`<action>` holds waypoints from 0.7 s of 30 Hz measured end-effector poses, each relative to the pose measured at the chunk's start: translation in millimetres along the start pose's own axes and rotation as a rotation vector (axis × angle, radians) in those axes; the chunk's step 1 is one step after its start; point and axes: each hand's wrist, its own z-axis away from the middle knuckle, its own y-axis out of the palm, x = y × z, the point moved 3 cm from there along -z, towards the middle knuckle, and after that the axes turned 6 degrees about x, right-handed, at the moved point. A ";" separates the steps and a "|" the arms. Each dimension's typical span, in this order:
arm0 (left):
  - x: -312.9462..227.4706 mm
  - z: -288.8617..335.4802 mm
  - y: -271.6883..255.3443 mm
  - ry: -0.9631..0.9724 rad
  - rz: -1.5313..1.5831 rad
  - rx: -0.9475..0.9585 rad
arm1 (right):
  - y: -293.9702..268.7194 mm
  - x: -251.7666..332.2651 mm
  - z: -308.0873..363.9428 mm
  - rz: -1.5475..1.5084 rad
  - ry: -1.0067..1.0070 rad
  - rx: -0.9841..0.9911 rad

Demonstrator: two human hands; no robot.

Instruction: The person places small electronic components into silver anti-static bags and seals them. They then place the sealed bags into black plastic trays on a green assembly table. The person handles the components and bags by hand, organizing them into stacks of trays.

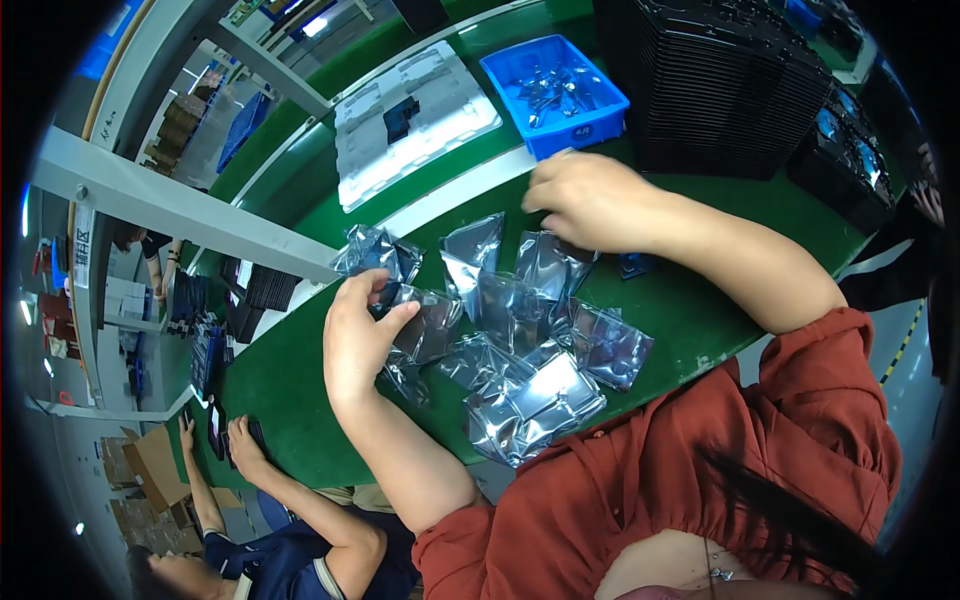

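Several shiny silver antistatic bags (510,312) lie in a loose, overlapping heap on the green tabletop (300,385). At the heap's left side, my left hand (362,335) has its thumb and forefinger apart beside a silver bag (428,325). Whether those fingers touch the bag is not clear. My right hand (590,203) is above the far side of the heap, near another silver bag (545,262). Its fingers are bent and smeared by motion, so any hold is hidden. The nearest bags, with a bright one (558,387) on top, lie by the table's front edge.
Beyond my right hand stands a blue bin (598,132) with small shiny pieces inside. A white moulded tray (440,125) bears one black part (401,120). Tall black tray stacks (720,90) rise at right. At lower left, a co-worker's hands (243,445) touch dark flat items.
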 end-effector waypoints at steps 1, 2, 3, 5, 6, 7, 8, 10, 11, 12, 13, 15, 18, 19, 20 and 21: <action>-3.9 -1.5 0.7 0.031 -0.007 -0.033 | 6.6 8.2 -13.4 0.009 -0.021 0.084; -5.6 -3.8 2.8 0.038 0.042 -0.057 | 14.2 14.3 -24.7 -0.002 -0.022 0.110; -6.2 -5.3 4.1 0.043 0.093 -0.083 | 21.5 19.8 -36.2 -0.017 -0.044 0.118; -15.3 -7.9 7.0 0.054 0.245 -0.115 | 28.1 26.6 -51.0 -0.006 -0.055 0.194; -14.0 -7.6 11.0 0.059 0.316 -0.130 | 30.2 30.2 -57.2 0.020 -0.049 0.264; -12.8 -7.9 14.9 0.050 0.329 -0.129 | 32.5 32.7 -61.5 0.046 -0.043 0.334; -11.8 -8.6 16.7 0.041 0.342 -0.129 | 31.0 32.6 -63.2 0.015 -0.041 0.260; -12.2 -10.8 16.4 0.004 0.281 -0.135 | 29.3 24.7 -56.2 -0.047 -0.025 0.122; -12.4 -11.5 15.4 0.001 0.236 -0.165 | 29.4 20.0 -54.5 -0.107 -0.008 0.132; -12.5 -12.4 13.5 -0.001 0.187 -0.196 | 27.6 20.3 -51.4 -0.087 -0.007 0.160; -5.0 -15.8 12.7 -0.029 0.094 -0.230 | 23.5 21.3 -47.5 -0.067 -0.006 0.187; 12.4 -21.0 13.4 -0.002 -0.111 -0.364 | 19.8 21.4 -42.2 -0.021 -0.003 0.294; 46.7 -30.7 23.9 -0.099 -0.192 -0.375 | 15.6 28.1 -32.6 0.016 -0.040 0.261; 54.2 -33.5 27.1 -0.126 -0.193 -0.359 | 12.7 30.4 -28.6 0.017 -0.058 0.231; 62.4 -35.8 31.5 -0.254 -0.142 -0.280 | 8.8 33.2 -24.3 0.013 -0.062 0.222; 60.2 -37.4 30.5 -0.258 -0.114 -0.228 | 5.2 33.6 -18.2 0.007 -0.056 0.215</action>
